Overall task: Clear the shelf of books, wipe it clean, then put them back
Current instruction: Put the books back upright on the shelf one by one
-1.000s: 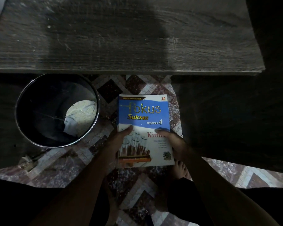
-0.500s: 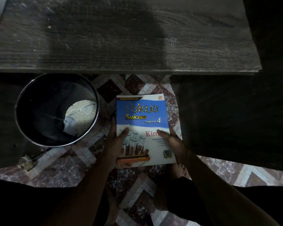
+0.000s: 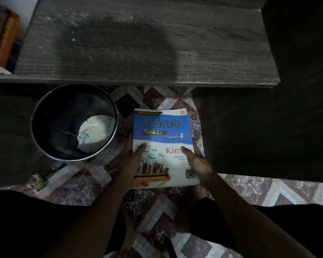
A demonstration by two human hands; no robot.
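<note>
While the shelf (image 3: 138, 43) lies nearly bare, its grey board marked with pale streaks, a few books (image 3: 4, 40) stand at its far left end, too blurred and dark to read. Below the shelf's front edge and toward its left, a bucket (image 3: 54, 116) sits on the floor (image 3: 157, 207) with a pale cloth (image 3: 95, 133) inside. Below the middle of that front edge the left hand (image 3: 132, 161) pinches the book (image 3: 162, 131) at its left edge, thumb flat on the cover and fingers curled underneath. The book lies face up over the floor, short of the shelf and seemingly lower than it. Its long axis runs from the person straight toward the shelf, title end nearest the board. The right hand (image 3: 198, 162) pinches the right edge the same way, thumb on the cover, fingers beneath. Both hands sit on the near half of the book, so it reaches out beyond them toward the shelf, and neither hand is plainly nearer the board. Returning it would likely mean raising it up and forward over the front edge onto the bare middle. Whether the board is wiped I cannot tell. Right of the shelf stands a dark panel (image 3: 296, 90).
</note>
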